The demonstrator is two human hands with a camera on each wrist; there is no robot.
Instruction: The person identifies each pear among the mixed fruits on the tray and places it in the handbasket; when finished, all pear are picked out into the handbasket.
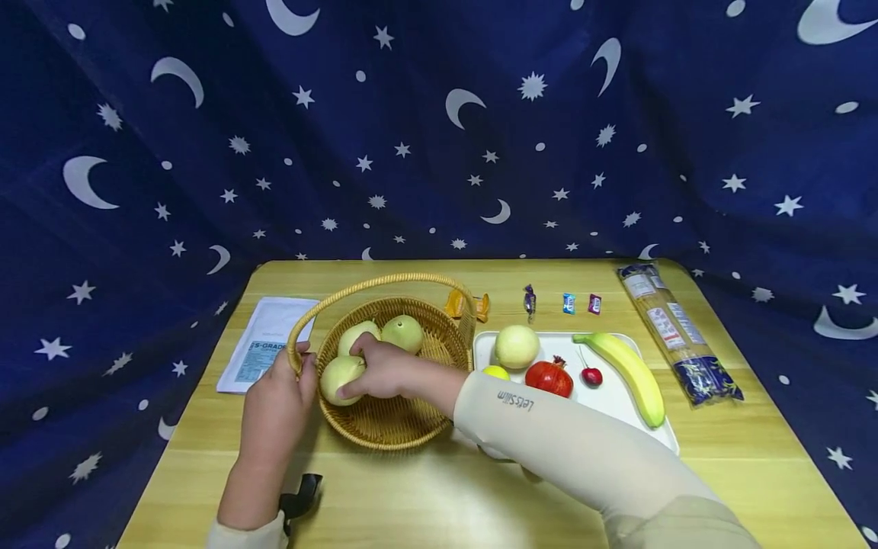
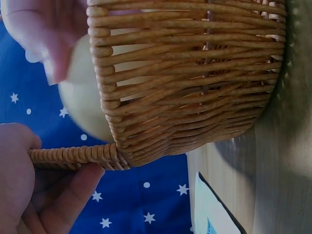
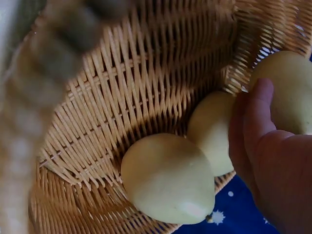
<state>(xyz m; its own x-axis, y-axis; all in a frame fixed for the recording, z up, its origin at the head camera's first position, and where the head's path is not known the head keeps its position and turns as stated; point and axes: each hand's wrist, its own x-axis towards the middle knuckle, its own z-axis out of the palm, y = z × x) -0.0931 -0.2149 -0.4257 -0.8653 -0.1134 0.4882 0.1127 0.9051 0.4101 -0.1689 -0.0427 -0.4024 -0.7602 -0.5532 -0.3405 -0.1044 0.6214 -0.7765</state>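
Note:
My left hand grips the wicker basket's handle at its left side, thumb and fingers round it in the left wrist view. Inside the basket my right hand holds a pale green pear against the left wall. Its fingers lie along the side of that pear in the right wrist view. Two more pears sit in the basket beyond the hand: one at the back and one partly hidden behind the fingers.
Right of the basket, a white tray bears a pale round fruit, a lemon, a pomegranate, a cherry and a banana. Small wrapped sweets lie behind, spaghetti packs far right, a coffee pouch left.

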